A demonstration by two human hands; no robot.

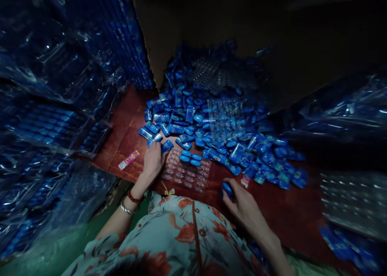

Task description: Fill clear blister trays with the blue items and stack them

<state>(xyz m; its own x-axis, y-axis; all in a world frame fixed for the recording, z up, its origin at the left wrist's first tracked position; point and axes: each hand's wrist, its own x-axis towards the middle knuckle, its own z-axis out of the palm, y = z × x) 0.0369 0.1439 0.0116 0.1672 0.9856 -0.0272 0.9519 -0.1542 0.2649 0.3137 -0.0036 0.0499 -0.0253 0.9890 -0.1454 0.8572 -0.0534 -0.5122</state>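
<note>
A clear plastic blister tray (186,173) lies flat on the red tabletop in front of me. Four or so would be several: several blue oval pieces (190,158) sit together in its upper cups. My left hand (152,162) is at the tray's left edge, fingers curled down on a small blue wrapped packet (167,146) by the pile; its fingertips are partly hidden. Right of the tray, my right hand (238,201) pinches a blue oval packet (227,188) between thumb and fingers, just above the tabletop.
A big heap of blue packets (187,125) spreads beyond the tray, with another clear tray (225,121) on top. Plastic-wrapped stacks of filled trays (45,123) rise at left. More clear trays (352,203) stand at right. A pink-yellow wrapper (129,159) lies at left.
</note>
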